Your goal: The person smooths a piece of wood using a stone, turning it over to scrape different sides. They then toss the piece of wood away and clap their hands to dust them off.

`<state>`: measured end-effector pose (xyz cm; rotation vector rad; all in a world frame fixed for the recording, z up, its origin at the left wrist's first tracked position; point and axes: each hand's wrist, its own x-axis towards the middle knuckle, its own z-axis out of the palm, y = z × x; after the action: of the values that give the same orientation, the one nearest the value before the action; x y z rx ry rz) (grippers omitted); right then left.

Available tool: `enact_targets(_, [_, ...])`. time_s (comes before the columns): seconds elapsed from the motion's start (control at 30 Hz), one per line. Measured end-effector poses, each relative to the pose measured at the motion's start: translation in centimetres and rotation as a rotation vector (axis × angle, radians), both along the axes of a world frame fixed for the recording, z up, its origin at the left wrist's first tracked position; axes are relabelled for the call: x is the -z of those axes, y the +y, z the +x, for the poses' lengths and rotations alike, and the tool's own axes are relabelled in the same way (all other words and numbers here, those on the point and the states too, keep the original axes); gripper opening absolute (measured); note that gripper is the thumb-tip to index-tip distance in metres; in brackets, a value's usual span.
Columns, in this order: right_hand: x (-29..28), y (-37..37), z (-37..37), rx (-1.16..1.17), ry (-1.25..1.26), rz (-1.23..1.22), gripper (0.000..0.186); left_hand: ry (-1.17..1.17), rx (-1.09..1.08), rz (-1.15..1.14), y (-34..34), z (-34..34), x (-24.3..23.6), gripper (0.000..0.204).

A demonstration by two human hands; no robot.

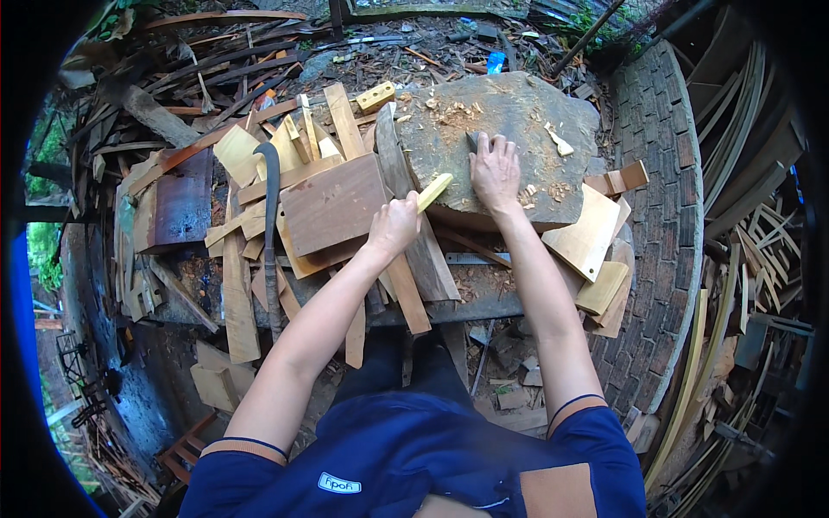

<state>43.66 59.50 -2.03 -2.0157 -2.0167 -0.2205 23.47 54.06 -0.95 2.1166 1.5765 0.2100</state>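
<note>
Wood strip (434, 191), pale yellow, short and narrow: it sits in the left hand (393, 226), grip closed around its lower end, the upper end sticking up and right toward the edge of the grey stone slab (518, 112).

Left to right:
- Curved dark blade with long handle (271, 233) lies across the offcut pile, well apart from both hands, untouched.
- Brown board (332, 205) lies flat just left of the left hand, on top of scattered planks and scrap.
- Left hand holds the strip just off the slab's left edge, above a thick grey plank (414, 224).
- Right hand (495, 170) lies palm down on the slab, fingers spread flat. A small dark item (472, 141) shows at the fingertips; cannot tell what it is or whether it is gripped. Looks more like pressing than grasping.
- Pale shavings (462, 110) are scattered over the slab top, plus 1 small wood chip (560, 142) to the right.
- Flat light boards (587, 237) lean off the slab's right side, next to the brick wall (665, 173).

Judged step: the strip is picked and in hand, not yet laid on the slab. The shavings suggest the slab serves as the cutting block. Next move calls for seating the strip flat on the slab and keeping the right fingers clear of any edge.
</note>
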Motion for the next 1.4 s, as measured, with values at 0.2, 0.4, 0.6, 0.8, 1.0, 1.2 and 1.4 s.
enact_targets(0.2, [-1.8,-3.3,-4.9,-0.006,0.554,0.008,0.042,0.006,-0.059,-0.035,0.2,-0.7,0.4,0.017])
enact_targets(0.4, [-1.7,-2.3,-6.2,0.048,0.600,-0.174,0.047,0.024,-0.017,-0.017,0.3,0.5,0.3,0.017])
enact_targets(0.6, [-2.2,-5.2,-8.5,0.049,0.497,-0.209,0.045,0.062,-0.031,0.046,0.4,-0.3,1.2,0.018])
enact_targets(0.8, [-4.1,-3.0,-6.9,0.165,0.558,-0.330,0.047,0.040,-0.022,0.010,-0.3,1.0,0.6,0.019])
enact_targets(1.0, [-3.3,-4.6,-8.3,0.135,0.602,-0.312,0.043,0.019,-0.077,-0.003,0.0,-0.2,1.0,0.018])
enact_targets(1.2, [-2.7,-2.3,-6.9,0.165,0.649,-0.375,0.040,-0.024,-0.088,-0.017,-0.1,0.2,0.8,0.018])
enact_targets(1.4, [-2.1,-0.7,-4.6,0.120,0.671,-0.441,0.049,-0.079,-0.118,-0.032,-0.3,1.8,0.5,0.021])
